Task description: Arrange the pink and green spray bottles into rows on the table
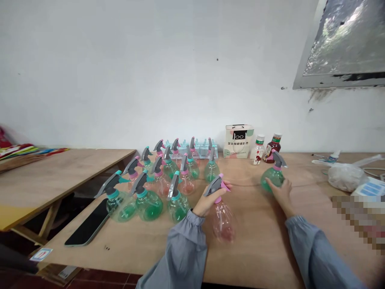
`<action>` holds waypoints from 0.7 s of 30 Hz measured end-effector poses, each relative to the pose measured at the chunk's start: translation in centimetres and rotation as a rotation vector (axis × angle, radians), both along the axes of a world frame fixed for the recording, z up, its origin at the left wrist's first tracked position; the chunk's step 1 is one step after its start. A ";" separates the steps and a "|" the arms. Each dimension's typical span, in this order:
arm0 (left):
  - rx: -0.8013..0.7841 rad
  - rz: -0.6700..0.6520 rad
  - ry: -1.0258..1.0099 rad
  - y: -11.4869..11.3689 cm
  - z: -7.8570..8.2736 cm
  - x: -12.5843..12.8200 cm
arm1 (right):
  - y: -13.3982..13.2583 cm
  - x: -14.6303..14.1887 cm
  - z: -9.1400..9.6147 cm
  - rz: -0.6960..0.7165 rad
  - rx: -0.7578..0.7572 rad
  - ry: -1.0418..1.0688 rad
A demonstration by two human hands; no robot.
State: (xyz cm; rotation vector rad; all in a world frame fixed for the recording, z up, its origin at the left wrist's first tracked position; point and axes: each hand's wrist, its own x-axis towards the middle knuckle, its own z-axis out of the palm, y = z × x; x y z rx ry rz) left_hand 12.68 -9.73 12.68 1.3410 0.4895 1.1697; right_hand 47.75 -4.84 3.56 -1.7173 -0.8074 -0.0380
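My left hand [207, 200] is closed around the neck of a pink clear spray bottle [223, 220] with a grey trigger and pink collar, standing on the wooden table [246, 249]. My right hand [280, 190] grips a green spray bottle [272, 176] with a grey trigger, set apart further right and back. Both sleeves are grey-blue. Left of my hands stand several more green and pink spray bottles [168, 180] in a cluster.
A black phone [88, 224] lies at the table's left edge. Against the wall stand a small paper bag [238, 141] and two drink bottles [266, 149]. A plastic bag [345, 176] lies far right. A second wooden table [51, 176] sits left.
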 end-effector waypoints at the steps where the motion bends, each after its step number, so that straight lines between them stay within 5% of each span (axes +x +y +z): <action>1: -0.019 0.018 -0.004 -0.1 -0.1 0.1 | -0.8 -0.7 -0.8 0.027 0.023 -0.028; 5: -0.119 0.102 -0.009 -0.3 -0.2 0.1 | -3.6 -3.3 -2.6 0.156 0.096 -0.131; 11: -0.119 -0.057 -0.049 -0.7 0.3 -0.4 | -5.8 -7.1 -3.0 0.330 0.105 -0.138; 21: -0.083 0.216 -0.125 -0.2 0.0 -0.4 | -6.1 -8.4 -3.8 0.438 0.104 -0.124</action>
